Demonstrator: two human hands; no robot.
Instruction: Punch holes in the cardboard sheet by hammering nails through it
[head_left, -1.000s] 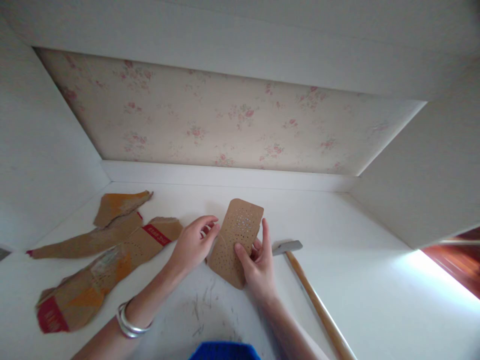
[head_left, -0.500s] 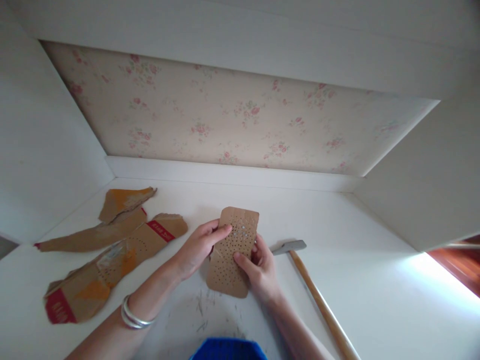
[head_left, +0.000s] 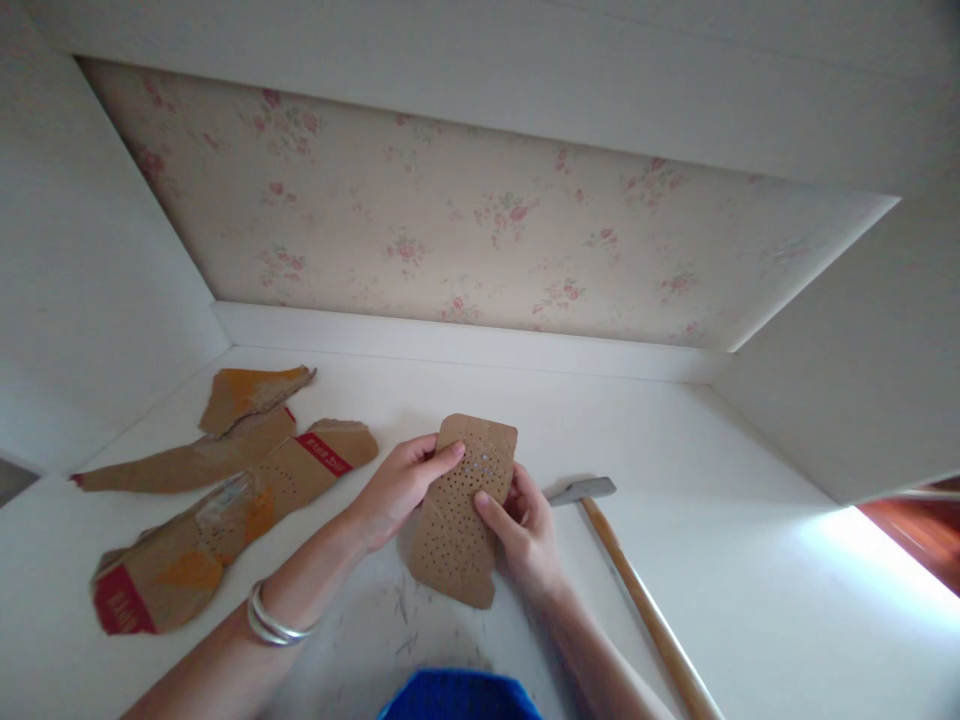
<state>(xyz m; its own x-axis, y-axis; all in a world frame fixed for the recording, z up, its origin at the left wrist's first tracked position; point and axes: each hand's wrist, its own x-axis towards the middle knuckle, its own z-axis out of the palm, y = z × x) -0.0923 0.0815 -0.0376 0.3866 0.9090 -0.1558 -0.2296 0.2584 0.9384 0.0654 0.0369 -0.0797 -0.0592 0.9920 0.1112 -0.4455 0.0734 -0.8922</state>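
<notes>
Between my hands is a brown piece of cardboard (head_left: 454, 540) with many small punched holes and rounded upper corners. My left hand (head_left: 401, 485) grips its upper left edge, thumb on the front face. From the right side my right hand (head_left: 525, 530) grips it, thumb pressed on the front near the middle and fingers curled behind. The fingers behind the cardboard are partly hidden. Just right of my right hand lies a hammer with a grey metal head (head_left: 587, 489) and a long wooden handle (head_left: 645, 605).
Torn cardboard scraps (head_left: 225, 530) with red and orange markings lie on the white surface (head_left: 360, 390) at left. A blue object (head_left: 459, 697) shows at the bottom edge. White panels stand left and right, with floral wallpaper (head_left: 450, 220) at the back.
My right thumb has moved slightly up the cardboard. The cardboard's lower end has swung a little down and left, and its lower right corner now looks notched. The view has shifted slightly.
</notes>
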